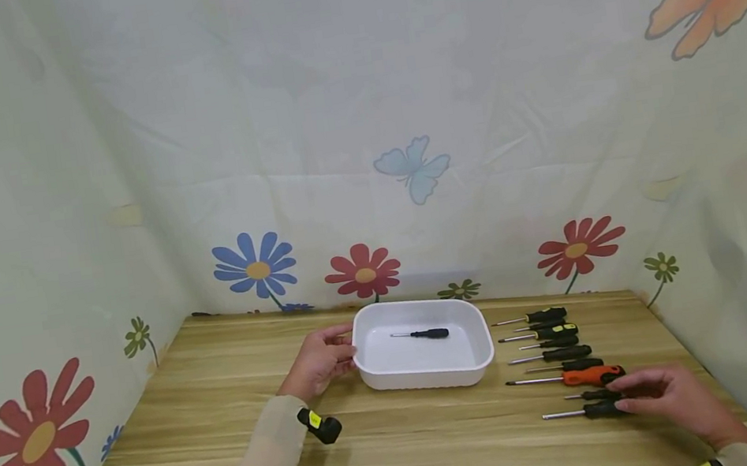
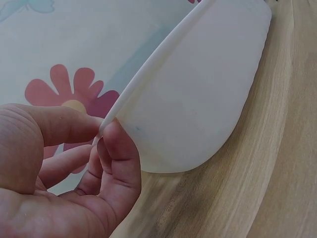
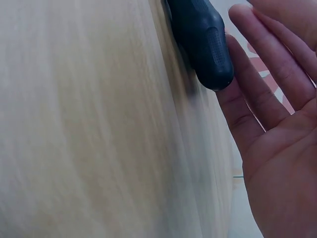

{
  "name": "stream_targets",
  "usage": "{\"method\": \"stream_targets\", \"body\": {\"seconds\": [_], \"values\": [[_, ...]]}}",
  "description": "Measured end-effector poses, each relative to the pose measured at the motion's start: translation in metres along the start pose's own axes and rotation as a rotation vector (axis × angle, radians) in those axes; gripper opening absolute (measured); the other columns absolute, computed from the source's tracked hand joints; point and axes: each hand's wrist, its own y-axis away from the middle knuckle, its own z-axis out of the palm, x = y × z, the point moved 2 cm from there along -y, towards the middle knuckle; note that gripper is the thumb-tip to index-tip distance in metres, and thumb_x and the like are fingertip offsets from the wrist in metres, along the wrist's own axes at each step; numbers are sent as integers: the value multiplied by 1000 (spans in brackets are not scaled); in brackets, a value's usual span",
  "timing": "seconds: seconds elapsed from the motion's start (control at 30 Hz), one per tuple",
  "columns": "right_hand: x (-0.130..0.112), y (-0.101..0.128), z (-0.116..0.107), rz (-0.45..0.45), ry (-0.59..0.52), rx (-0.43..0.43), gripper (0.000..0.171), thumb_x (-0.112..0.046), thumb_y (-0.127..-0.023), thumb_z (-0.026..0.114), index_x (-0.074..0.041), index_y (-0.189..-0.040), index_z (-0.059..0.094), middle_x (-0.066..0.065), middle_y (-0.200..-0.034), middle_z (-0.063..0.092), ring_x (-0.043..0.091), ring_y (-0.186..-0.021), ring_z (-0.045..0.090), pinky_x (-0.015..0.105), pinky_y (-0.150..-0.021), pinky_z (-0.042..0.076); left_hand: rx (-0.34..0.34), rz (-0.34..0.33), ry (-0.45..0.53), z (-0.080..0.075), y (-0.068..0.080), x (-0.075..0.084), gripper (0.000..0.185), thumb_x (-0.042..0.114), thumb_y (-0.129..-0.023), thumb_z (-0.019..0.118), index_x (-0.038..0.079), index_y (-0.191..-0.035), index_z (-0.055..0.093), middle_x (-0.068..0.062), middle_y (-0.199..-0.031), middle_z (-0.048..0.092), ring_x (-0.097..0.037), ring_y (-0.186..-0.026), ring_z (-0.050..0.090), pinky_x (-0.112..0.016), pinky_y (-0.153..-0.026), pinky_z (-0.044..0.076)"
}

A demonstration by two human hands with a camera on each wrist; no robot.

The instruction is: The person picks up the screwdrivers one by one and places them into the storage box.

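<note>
A white plastic container [image 1: 430, 377] stands on the table with a small black-handled screwdriver [image 1: 432, 334] lying inside. My left hand [image 1: 323, 363] pinches its left rim between thumb and fingers, which shows close up in the left wrist view, where the container wall [image 2: 193, 89] slants away. On the right, my right hand [image 1: 677, 401] is at the handle end of the nearest black screwdriver [image 1: 601, 410]. In the right wrist view its fingers lie loosely extended beside the black handle [image 3: 203, 44], not curled round it.
Several screwdrivers lie in a column right of the container, shafts pointing left. Among them are an orange-and-black one [image 1: 586, 376], a small black one [image 1: 599, 395] and a black-and-yellow one [image 1: 555, 331]. A flower-printed curtain [image 1: 490, 248] borders the wooden table [image 1: 404, 451].
</note>
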Motion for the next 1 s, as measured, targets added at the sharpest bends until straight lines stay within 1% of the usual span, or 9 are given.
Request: {"method": "stream_targets", "body": {"seconds": [0.23,0.37,0.5,0.6,0.83,1.0], "values": [[4,-3,2,11,80,-64,31,-25,-82,86,-11,-110,80,1,-110,77,-8,-99,62,17,-81,52,0,3,6,-1,1,0,49,-8,-92,66,6,-139,63,-19,-113,63,-21,-78,63,-32,-74,61],[7,-6,3,32,128,-98,30,-28,-82,86,-15,-109,80,3,-113,76,-7,-101,60,18,-84,49,0,13,8,-1,1,0,49,-8,-91,67,5,-139,63,-16,-108,63,-20,-77,64,-34,-76,62],[5,-7,4,33,162,-113,29,-30,-82,86,-17,-108,80,2,-113,77,-5,-102,60,19,-86,47,-1,8,11,-1,1,0,49,-7,-92,67,5,-139,63,-14,-107,63,-20,-77,64,-34,-76,62],[5,-8,3,21,164,-118,29,-30,-81,86,-18,-107,80,2,-112,77,-6,-103,60,18,-86,47,-2,3,8,-1,1,1,49,-6,-92,67,6,-140,62,-15,-108,63,-20,-78,63,-33,-76,62],[7,-10,1,-16,160,-158,31,-29,-82,86,-16,-109,80,5,-115,76,-9,-102,59,16,-84,47,-16,3,23,-1,2,0,50,-6,-93,65,5,-142,60,-17,-113,63,-19,-78,63,-37,-83,61],[7,-8,1,-13,152,-177,34,-28,-81,87,-14,-110,79,8,-116,75,-9,-101,59,14,-84,46,-8,1,17,-1,2,-1,50,-6,-93,66,6,-141,61,-15,-110,63,-19,-77,63,-37,-81,61]]}}
